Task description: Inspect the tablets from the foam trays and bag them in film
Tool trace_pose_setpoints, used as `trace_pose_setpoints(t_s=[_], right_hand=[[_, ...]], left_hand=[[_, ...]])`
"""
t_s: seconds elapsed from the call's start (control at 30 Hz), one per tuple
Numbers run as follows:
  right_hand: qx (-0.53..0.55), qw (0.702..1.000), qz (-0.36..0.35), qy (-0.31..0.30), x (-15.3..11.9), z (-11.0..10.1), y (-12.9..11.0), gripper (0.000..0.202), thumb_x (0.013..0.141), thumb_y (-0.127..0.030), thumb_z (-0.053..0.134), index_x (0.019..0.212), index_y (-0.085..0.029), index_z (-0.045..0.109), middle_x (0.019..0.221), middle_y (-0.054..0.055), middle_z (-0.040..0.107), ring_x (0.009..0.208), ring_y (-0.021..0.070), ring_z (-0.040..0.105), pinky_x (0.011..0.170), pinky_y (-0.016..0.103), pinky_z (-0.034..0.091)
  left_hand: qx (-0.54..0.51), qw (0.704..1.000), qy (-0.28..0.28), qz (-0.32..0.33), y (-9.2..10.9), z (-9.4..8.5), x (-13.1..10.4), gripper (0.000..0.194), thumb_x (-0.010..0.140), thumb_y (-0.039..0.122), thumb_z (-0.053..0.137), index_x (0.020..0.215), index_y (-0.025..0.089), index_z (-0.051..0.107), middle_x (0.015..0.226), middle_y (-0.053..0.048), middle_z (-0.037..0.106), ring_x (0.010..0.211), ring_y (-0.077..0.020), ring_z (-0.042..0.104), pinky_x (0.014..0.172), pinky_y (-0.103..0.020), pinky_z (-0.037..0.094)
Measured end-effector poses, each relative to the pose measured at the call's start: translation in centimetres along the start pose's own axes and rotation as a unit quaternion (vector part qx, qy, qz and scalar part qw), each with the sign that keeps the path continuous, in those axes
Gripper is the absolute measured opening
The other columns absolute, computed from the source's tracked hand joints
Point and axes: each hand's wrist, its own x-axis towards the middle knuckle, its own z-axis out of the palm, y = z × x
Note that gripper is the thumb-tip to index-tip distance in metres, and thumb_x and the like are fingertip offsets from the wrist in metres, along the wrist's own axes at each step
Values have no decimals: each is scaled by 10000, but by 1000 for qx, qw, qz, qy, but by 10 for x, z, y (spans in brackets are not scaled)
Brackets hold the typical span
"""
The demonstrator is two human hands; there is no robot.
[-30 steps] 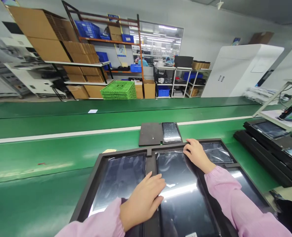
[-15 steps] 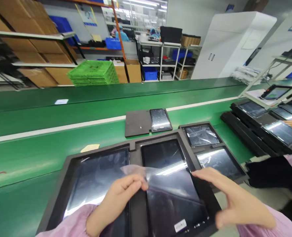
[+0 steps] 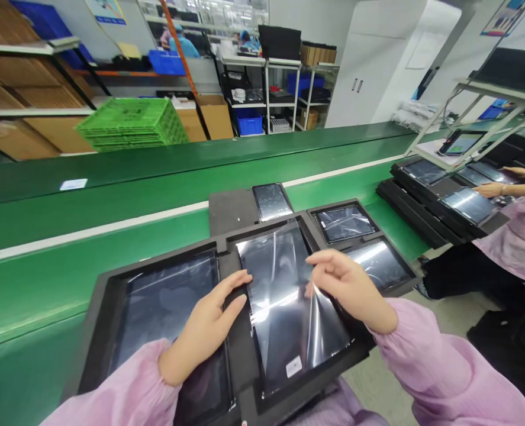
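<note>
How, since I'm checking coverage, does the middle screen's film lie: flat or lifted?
Partly lifted: the film rises creased to the right hand.

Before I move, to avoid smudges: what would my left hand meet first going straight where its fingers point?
Your left hand would likely meet the film-covered middle screen, right by its fingertips; depth is unclear.

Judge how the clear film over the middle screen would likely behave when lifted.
The clear film is probably floppy: it buckles into a fold near the right hand. It looks thin and see-through over the dark screen, so it should be light. The sharp bend suggests that it could crease if pulled carelessly.
</note>
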Motion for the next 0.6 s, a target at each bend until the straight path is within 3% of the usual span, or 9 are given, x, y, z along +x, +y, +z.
trace_pose_setpoints(t_s=[0.07,0.1,0.17,0.23,0.3,0.33,0.47,0.53,0.6], right_hand=[[129,988,9,81,12,2,-10,120,775,-164,535,887,-195,507,575,-55,589,603,140,626,656,299,496],[171,979,-4,112,18,1,-16,116,761,-164,557,855,-199,499,562,-67,576,595,136,627,669,307,504],[209,966,-32,148,25,-3,-27,124,744,-175,586,825,-205,497,563,-81,550,590,132,631,679,310,510],[201,968,-40,148,26,-7,-34,125,738,-189,603,817,-204,507,569,-80,534,595,137,635,656,295,505],[167,978,-17,123,24,-10,-35,112,746,-196,599,825,-196,519,553,-71,533,581,141,630,596,266,485],[152,982,-6,113,23,-11,-34,105,747,-196,595,824,-190,523,546,-66,533,559,133,618,555,244,465],[117,988,31,99,18,-15,-21,139,723,-176,604,843,-167,535,571,-66,522,503,81,549,449,176,389],[90,992,53,75,16,-18,-17,215,726,-174,605,922,-169,518,604,-64,534,500,85,541,449,187,414],[46,996,48,59,10,-21,-19,292,740,-169,598,1008,-183,483,643,-56,553,512,97,545,469,214,444]], left_hand=[[-100,991,72,-60,8,-4,-2,459,778,461,521,1137,179,473,1145,-109,599,1024,-208,576,902,-369,451],[-164,979,75,-97,13,-6,-4,481,762,508,530,1093,161,493,1082,-115,615,918,-201,609,787,-336,498],[-306,935,-19,-177,24,-10,-8,584,746,642,461,985,117,548,908,-125,649,675,-180,624,538,-274,485],[-430,864,-143,-218,35,-13,-12,732,717,753,350,896,87,596,787,-137,661,521,-167,599,416,-247,416],[-502,817,-185,-213,44,-13,-15,791,671,797,350,898,87,614,741,-132,670,468,-167,591,398,-244,403],[-516,814,-173,-204,47,-12,-15,743,669,770,417,934,104,610,732,-110,672,459,-158,587,400,-237,404],[-454,860,-113,-205,50,-2,-10,320,683,432,677,790,144,589,579,8,595,392,-67,473,396,-178,356],[-375,903,-89,-192,49,-1,-9,226,713,359,653,709,141,591,513,30,531,404,-54,428,413,-171,347],[-247,960,-50,-120,48,-5,-14,210,754,364,593,737,162,648,532,17,536,458,-79,462,458,-193,394]])
